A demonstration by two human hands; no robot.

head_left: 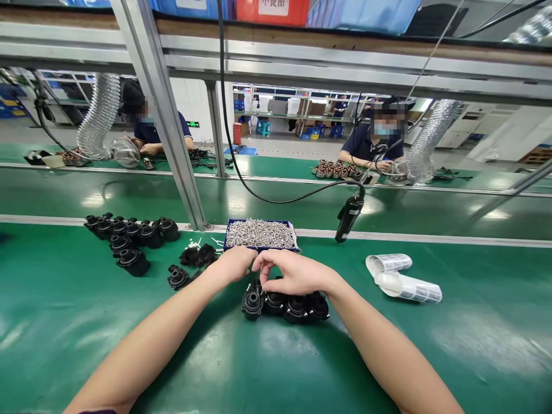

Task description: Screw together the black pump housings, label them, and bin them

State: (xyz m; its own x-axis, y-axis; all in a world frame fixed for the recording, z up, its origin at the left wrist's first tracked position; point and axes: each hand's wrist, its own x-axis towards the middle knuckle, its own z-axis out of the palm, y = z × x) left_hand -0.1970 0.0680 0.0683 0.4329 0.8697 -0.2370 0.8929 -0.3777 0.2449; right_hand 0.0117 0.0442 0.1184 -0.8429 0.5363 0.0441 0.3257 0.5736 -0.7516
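My left hand (236,264) is closed at the front edge of a blue tray (262,249) heaped with silver screws (261,234). Its fingertips are turned away, so whatever it holds is hidden. Close beside it, my right hand (297,271) has its fingers bent in a loose pinch, with anything between them too small to make out. Under the right hand stands a row of several black round plastic housings (252,303), partly covered by it. Small silver screws show at the edges of some housings.
More black housings (133,261) stand to the left, with loose black parts (198,255) nearer. A black electric screwdriver (350,218) hangs from a cable at right. Curled label sheets (409,286) lie on the green bench. Two co-workers sit opposite, beyond a metal post (172,126).
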